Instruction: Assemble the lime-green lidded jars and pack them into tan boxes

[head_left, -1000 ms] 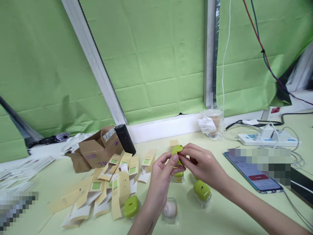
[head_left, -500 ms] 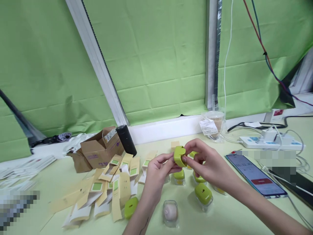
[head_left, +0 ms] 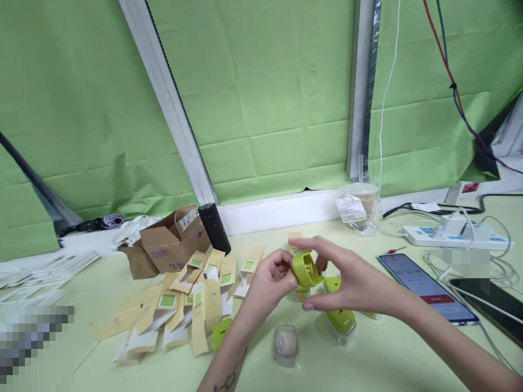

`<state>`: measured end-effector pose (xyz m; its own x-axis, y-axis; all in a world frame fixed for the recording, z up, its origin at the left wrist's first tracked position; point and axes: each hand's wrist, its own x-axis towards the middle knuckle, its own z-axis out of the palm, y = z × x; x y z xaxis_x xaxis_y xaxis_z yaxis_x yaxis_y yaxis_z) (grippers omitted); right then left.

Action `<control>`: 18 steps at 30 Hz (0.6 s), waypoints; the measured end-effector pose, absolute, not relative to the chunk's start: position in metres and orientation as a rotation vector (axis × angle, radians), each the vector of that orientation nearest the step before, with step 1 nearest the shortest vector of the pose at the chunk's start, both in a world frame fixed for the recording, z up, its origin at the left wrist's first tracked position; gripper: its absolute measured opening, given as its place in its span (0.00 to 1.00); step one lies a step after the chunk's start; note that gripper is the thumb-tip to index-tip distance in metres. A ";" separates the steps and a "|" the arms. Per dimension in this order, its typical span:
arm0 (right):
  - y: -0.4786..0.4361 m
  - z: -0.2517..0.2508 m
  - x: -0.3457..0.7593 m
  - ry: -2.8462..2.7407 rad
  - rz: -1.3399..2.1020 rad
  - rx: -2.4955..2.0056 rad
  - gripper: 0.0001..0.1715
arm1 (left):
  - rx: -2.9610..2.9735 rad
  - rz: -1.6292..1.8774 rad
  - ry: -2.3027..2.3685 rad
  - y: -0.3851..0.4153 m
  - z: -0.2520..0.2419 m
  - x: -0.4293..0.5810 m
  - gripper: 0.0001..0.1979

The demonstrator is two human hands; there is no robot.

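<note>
Green sheeting point(head_left: 261, 109) across far side; pale tabletop point(head_left: 327, 375) beneath. At left, loose heap of yellow cartons point(head_left: 206, 310); farther back, open cardboard box point(head_left: 163, 256).

Right hand point(head_left: 353, 275): grip wide, thumb and fingers spread about green cover point(head_left: 303, 270), contact unclear. Left hand point(head_left: 272, 280): grip narrow, pinching green cover by left side, raised over middle of tabletop. Just changed from pinch with both hands to left alone; hollow now turned into view. Likely means right hand free, inside of cover reachable.

To right, phone point(head_left: 425, 288). Below hands, green-lidded containers point(head_left: 342, 322); near middle, clear container point(head_left: 281, 360) with pale round item point(head_left: 286, 344).

Writing, quickly: digits on phone, "32" about readable, rest blurred, red button point(head_left: 437, 299) wordless at this size. Purple print point(head_left: 177, 266) on cardboard box and white label point(head_left: 351, 209) on bagged cup point(head_left: 370, 204), far right: can't read. Carton lettering too small. No legible brand.
</note>
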<state>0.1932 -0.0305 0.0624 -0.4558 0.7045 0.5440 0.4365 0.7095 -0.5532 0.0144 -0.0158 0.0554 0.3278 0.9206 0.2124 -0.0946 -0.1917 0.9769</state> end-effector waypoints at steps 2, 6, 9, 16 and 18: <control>-0.030 0.061 0.191 -2.119 0.449 -0.840 0.29 | 1.432 1.144 0.810 -0.013 0.054 0.014 0.06; -0.029 0.056 0.185 -2.037 0.340 -0.822 0.25 | 1.402 1.231 0.798 -0.007 0.050 0.012 0.06; -0.032 0.054 0.181 -2.008 0.268 -0.773 0.24 | 1.395 1.244 0.752 -0.002 0.043 0.011 0.07; -0.031 0.050 0.177 -1.992 0.228 -0.850 0.24 | 1.302 1.180 0.739 0.003 0.032 0.010 0.09; -0.027 0.047 0.177 -1.957 0.221 -0.933 0.24 | 1.235 1.092 0.720 -0.002 0.035 0.013 0.14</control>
<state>0.1768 -0.0270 0.0470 -0.2840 0.6871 0.6688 0.5210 0.6961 -0.4939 0.0127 -0.0016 0.0352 0.3515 0.9283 0.1215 -0.2543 -0.0303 0.9666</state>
